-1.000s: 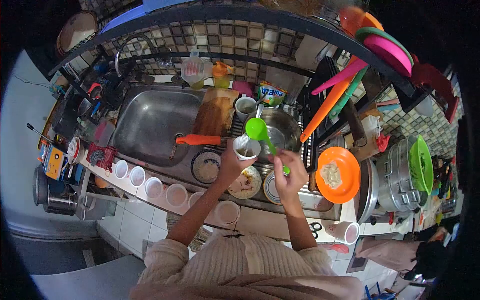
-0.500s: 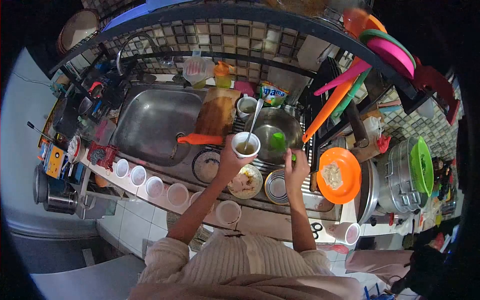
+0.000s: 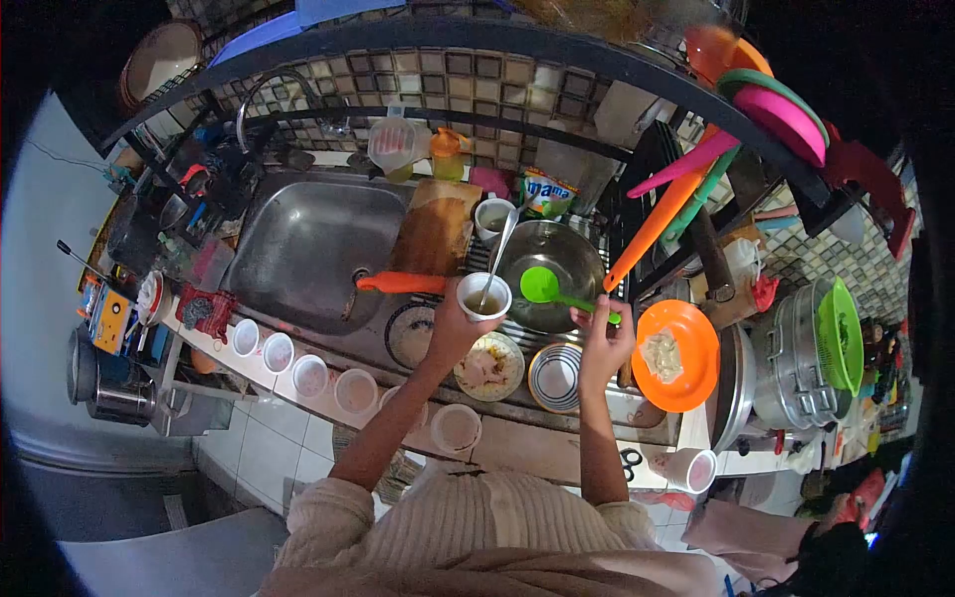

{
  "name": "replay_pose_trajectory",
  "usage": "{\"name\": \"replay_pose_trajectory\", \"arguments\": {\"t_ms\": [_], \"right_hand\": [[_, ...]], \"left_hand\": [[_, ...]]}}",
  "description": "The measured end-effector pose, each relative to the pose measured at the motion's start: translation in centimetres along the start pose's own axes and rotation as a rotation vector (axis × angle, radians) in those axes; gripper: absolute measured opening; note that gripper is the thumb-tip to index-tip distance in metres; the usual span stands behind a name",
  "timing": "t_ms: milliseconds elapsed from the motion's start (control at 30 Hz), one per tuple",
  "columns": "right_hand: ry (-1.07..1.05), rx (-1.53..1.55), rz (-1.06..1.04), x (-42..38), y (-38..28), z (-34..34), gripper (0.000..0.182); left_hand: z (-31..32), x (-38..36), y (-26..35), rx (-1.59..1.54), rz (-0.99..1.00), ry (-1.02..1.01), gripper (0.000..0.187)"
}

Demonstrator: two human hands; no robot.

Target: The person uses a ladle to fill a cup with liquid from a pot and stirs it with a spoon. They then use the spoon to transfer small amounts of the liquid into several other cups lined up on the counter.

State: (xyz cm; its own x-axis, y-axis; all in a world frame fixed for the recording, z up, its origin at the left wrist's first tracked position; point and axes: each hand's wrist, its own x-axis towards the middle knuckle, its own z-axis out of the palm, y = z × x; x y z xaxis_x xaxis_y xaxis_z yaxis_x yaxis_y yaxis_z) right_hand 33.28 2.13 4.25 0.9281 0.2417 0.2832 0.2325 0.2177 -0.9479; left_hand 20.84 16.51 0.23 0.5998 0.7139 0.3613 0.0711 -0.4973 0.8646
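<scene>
My left hand is wrapped round a small white cup with brownish liquid in it. A metal spoon leans up out of that cup. In my right hand I grip the handle of a bright green ladle. The ladle's bowl is over the steel pot, to the right of the cup. Behind the cup stands another white cup with liquid. Below my hands are a plate with food scraps and a striped bowl.
A steel sink lies to the left, beside a wooden cutting board and an orange handle. Several plastic cups line the counter's front edge. At right are an orange plate, scissors and a large steamer pot. Utensils hang overhead.
My right hand has lifted the green ladle up from inside the pot and turned it, its bowl now nearer the cup. The left hand with the cup has shifted slightly left.
</scene>
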Motion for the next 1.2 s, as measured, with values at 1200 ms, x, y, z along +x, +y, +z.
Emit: {"name": "replay_pose_trajectory", "arguments": {"t_ms": [1200], "right_hand": [[-0.021, -0.126, -0.009, -1.1, 2.7, -0.1, 0.01]], "left_hand": [[0.1, 0.0, 0.7, -0.076, 0.001, 0.02, 0.06]]}}
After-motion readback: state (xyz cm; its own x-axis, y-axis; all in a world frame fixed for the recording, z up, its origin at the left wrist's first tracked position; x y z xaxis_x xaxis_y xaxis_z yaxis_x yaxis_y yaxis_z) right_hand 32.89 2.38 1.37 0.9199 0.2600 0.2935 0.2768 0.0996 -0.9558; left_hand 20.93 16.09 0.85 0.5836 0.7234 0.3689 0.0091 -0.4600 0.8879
